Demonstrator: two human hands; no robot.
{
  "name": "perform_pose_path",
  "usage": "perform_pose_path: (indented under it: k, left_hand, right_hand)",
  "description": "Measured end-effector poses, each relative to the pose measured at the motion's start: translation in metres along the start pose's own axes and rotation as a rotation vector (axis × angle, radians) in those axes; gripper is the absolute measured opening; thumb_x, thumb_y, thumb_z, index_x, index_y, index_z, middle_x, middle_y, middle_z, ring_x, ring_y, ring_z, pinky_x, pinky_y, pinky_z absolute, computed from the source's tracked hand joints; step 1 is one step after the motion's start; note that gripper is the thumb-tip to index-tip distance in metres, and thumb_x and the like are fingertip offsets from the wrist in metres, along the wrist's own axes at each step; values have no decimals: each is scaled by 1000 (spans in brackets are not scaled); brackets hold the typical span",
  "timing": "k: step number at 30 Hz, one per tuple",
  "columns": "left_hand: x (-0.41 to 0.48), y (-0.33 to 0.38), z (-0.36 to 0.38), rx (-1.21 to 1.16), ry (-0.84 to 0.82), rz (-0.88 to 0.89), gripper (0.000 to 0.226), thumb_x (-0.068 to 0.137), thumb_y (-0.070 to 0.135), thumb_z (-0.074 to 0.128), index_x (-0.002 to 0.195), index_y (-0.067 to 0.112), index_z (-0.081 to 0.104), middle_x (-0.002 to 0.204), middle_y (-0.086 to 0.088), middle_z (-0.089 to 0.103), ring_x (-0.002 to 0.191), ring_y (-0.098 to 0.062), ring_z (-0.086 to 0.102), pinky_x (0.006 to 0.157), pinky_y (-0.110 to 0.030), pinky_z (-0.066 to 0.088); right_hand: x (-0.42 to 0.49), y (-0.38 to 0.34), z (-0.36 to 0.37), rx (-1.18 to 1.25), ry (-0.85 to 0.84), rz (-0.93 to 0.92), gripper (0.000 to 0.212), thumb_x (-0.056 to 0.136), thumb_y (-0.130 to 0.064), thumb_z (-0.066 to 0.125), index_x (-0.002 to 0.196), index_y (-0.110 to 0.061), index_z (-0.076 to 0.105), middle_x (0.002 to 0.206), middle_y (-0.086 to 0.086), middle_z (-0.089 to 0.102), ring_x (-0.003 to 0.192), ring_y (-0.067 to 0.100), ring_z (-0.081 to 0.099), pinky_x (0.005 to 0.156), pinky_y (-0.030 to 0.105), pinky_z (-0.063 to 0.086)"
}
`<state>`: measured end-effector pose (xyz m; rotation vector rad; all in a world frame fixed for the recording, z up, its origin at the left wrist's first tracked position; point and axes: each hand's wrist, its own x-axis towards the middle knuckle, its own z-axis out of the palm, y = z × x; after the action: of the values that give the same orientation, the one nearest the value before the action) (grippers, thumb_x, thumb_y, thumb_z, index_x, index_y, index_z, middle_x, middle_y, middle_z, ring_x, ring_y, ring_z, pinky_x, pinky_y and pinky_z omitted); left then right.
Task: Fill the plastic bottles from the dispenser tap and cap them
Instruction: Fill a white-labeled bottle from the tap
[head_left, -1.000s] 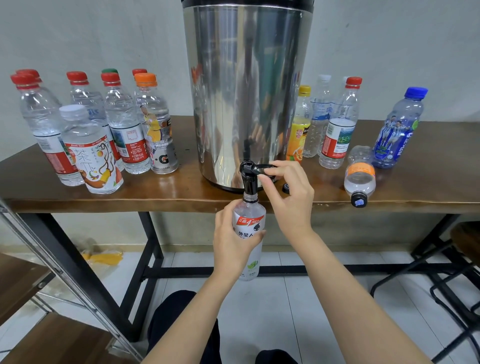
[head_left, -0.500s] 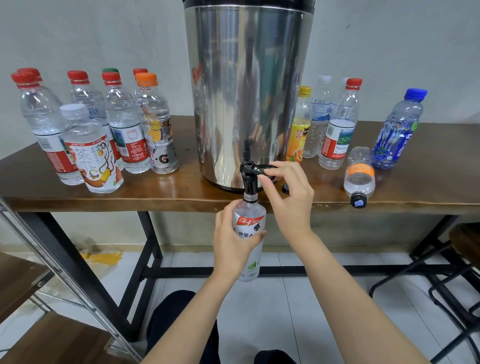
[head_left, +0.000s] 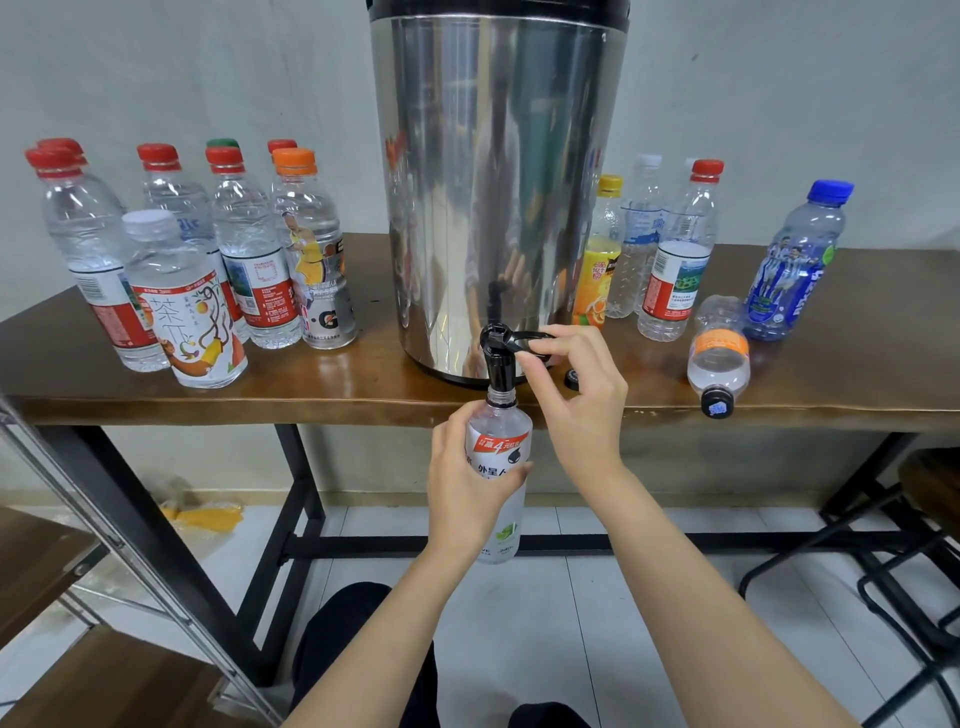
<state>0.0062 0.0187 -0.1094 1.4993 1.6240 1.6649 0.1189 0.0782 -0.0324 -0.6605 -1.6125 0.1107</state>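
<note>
You are gripping an uncapped bottle (head_left: 501, 441) in your left hand (head_left: 467, 488), its mouth sitting right under the black tap (head_left: 500, 364) of the steel dispenser (head_left: 493, 182). Your right hand (head_left: 576, 400) is pinching the tap lever (head_left: 522, 339). On the surface (head_left: 857, 379), capped bottles (head_left: 249, 249) are standing at both sides, an orange-labelled bottle (head_left: 719, 353) is lying on its side, and a loose cap (head_left: 572, 378) is lying by the dispenser's base.
</note>
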Motion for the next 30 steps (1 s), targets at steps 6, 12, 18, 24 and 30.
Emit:
perform_pose_path:
  k: [6,12,18,24,30]
  left_hand:
    - [0,-1,0,4,6,2,76,67,21,91,126,37,45,123,9,50,115,3,50,85,-7,46]
    - [0,0,0,6,14,13,78,67,21,91,121,47,42,122,12,51,114,6,49,86,-9,46]
    - [0,0,1,5,10,-5,77,67,21,91,124,42,43,123,11,50,114,9,48,85,-8,46]
    - [1,0,2,2,13,-14,77,67,22,91,128,34,46,125,8,51,114,1,51,87,-15,48]
    - [1,1,2,-2,11,-15,76,67,21,91,126,36,46,124,9,51,113,2,51,86,-13,49]
  right_hand:
    - [0,-1,0,-17,-6,16,17,91,-24,68,93,-8,71,107,-9,58,91,13,62,78,20,47]
    - [0,-2,-1,-17,-16,27,17,90,-24,68,93,-7,71,107,-7,59,88,12,61,78,12,42]
    - [-1,-2,-1,-13,-23,46,16,90,-23,68,93,-7,71,106,1,64,88,11,60,78,12,44]
    - [0,-3,-2,1,-24,56,16,90,-23,68,94,-7,71,106,2,64,86,8,59,78,12,44]
    - [-1,-3,-2,12,-20,62,16,90,-22,68,93,-7,70,106,-1,62,82,5,57,78,11,43]
